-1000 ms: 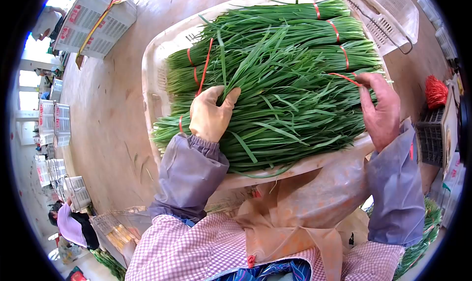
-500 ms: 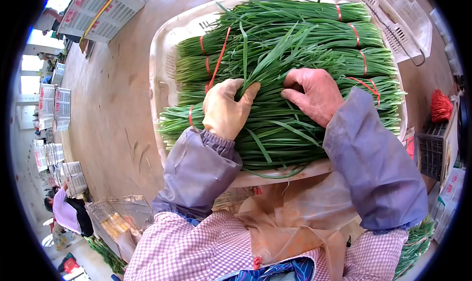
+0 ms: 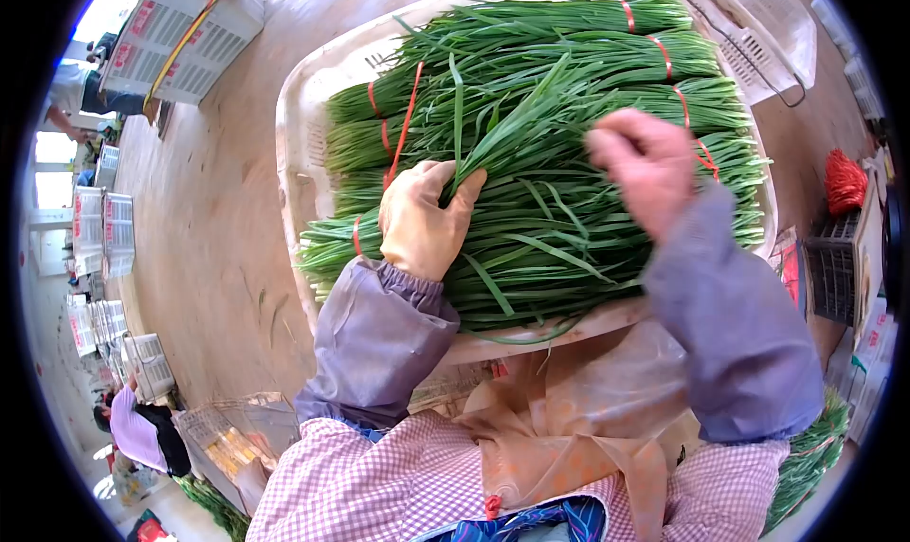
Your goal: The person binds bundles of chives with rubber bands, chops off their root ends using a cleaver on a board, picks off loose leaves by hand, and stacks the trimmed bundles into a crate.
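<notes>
Bundles of garlic chives (image 3: 559, 45), tied with red bands (image 3: 666, 59), lie side by side in a white plastic crate (image 3: 301, 153) in front of me. My left hand (image 3: 424, 222), in a pale glove, is closed on a tuft of chive leaves (image 3: 512, 136) between thumb and fingers. The leaf tips fan up and to the right. Over the right part of the chives is my bare right hand (image 3: 654, 168), blurred by motion. Its fingers look curled, and whether anything is in them does not show. A loose red band (image 3: 406, 125) slants beside my left hand.
Another white crate (image 3: 758, 40) with a metal hook stands at the upper right. Stacked white crates (image 3: 185, 40) are at the upper left. To the right, red ties (image 3: 845, 182) lie above a black crate (image 3: 834, 267). A person (image 3: 142, 428) works at the lower left.
My right hand has lifted off the leaves and moved right and slightly up. My left hand keeps its hold on the tuft. The whole view has shifted slightly.
</notes>
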`<action>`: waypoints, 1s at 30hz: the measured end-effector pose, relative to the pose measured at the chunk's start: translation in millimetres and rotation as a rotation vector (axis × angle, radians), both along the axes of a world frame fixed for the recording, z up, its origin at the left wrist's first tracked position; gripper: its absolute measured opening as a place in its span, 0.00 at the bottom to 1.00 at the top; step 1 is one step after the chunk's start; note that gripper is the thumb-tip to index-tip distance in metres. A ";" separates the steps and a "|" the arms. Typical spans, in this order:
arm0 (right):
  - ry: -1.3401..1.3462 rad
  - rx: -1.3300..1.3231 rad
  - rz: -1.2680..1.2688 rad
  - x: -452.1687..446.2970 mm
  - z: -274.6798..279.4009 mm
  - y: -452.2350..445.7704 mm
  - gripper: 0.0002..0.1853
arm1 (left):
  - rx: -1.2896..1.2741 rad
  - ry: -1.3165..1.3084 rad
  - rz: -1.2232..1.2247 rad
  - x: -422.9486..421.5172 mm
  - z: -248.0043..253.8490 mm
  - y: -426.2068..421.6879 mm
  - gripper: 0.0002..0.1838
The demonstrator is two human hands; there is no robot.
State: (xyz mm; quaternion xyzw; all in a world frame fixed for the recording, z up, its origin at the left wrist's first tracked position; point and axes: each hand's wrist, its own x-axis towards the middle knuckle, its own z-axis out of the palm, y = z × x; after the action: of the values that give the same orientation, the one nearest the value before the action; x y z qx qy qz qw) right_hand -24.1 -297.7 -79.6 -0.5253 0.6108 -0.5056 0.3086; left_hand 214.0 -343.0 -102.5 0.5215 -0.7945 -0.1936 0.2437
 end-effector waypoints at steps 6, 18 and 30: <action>-0.308 0.215 -0.222 -171.7 41.6 191.4 0.11 | -0.019 0.095 -0.069 1.1 -5.0 -0.4 0.17; 0.483 0.095 0.168 -32.0 49.7 139.9 0.10 | -0.116 0.022 -0.226 -4.1 -0.1 0.8 0.22; 0.073 0.140 0.130 -9.6 25.0 109.4 0.04 | -0.153 -0.106 -0.275 11.5 50.8 16.6 0.34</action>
State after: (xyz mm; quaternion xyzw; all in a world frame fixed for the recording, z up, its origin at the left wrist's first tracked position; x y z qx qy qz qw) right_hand -33.8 -188.4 -54.6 -0.5593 0.6200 -0.4210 0.3543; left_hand 225.5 -326.4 -51.7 0.3972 -0.8825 -0.1366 0.2117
